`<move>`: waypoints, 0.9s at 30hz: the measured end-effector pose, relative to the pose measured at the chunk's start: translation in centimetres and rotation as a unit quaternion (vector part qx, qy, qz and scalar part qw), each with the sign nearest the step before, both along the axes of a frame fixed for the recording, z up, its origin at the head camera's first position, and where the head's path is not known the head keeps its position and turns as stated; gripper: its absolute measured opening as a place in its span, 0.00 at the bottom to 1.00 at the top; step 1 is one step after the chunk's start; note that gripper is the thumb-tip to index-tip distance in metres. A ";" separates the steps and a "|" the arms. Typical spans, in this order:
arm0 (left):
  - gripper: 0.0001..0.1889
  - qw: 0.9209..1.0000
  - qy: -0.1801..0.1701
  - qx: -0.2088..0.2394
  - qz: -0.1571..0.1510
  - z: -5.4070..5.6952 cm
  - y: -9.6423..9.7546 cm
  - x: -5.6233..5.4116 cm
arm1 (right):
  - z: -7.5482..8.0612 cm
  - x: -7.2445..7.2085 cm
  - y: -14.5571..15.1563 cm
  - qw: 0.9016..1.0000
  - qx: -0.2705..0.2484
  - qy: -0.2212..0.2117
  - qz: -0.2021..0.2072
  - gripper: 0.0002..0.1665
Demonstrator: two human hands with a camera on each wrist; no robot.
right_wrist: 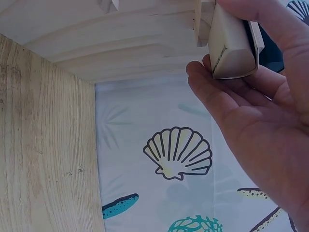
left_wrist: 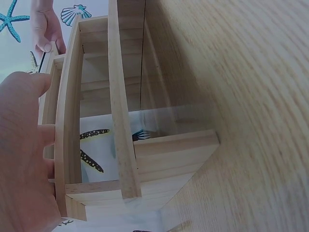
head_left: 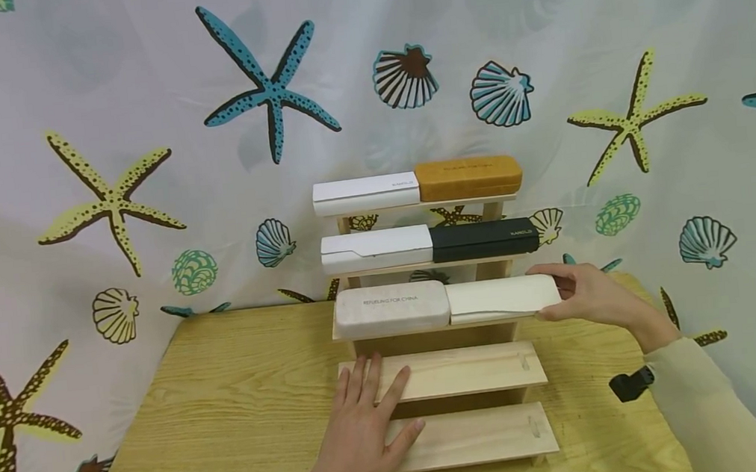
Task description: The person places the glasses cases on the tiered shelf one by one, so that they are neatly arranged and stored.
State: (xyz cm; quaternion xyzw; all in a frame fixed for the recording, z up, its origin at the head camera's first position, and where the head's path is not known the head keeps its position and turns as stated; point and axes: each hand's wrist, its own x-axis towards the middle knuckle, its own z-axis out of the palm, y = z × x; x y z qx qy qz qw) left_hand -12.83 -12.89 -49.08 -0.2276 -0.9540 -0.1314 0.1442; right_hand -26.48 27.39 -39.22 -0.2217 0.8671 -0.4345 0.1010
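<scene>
A tiered wooden rack [head_left: 457,371] stands on the table, with glasses cases along its upper three steps. My right hand [head_left: 579,293] grips the right end of a cream glasses case [head_left: 501,297] on the third step from the top. In the right wrist view the thumb and fingers are on opposite sides of that cream case [right_wrist: 231,46]. A pale grey glasses case [head_left: 392,317] lies end to end with it on the left. My left hand [head_left: 361,432] rests, fingers spread, over the left part of the two bare lower steps.
On the top step lie a white case [head_left: 366,195] and an orange-brown case [head_left: 469,180]. Below them are another white case [head_left: 376,252] and a black case [head_left: 484,242]. The wooden table [head_left: 244,398] meets a curtain [head_left: 155,75] printed with starfish and shells.
</scene>
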 end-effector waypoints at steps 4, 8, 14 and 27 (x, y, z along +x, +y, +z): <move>0.37 1.000 0.000 0.000 0.000 0.0 0.0 0.0 | 0.1 -0.2 -0.3 1.000 -0.005 -0.005 0.009 0.41; 0.37 1.000 0.004 0.002 -0.001 0.0 0.0 0.0 | 0.0 -0.3 -0.6 1.000 -0.009 -0.010 0.016 0.40; 0.37 1.000 0.003 0.005 -0.001 -0.1 0.0 0.0 | -0.1 -0.5 -1.0 1.000 -0.009 -0.010 0.017 0.42; 0.36 1.000 0.004 0.010 0.003 -0.1 -0.4 0.2 | -0.2 -0.6 -1.6 1.000 -0.015 -0.012 0.017 0.43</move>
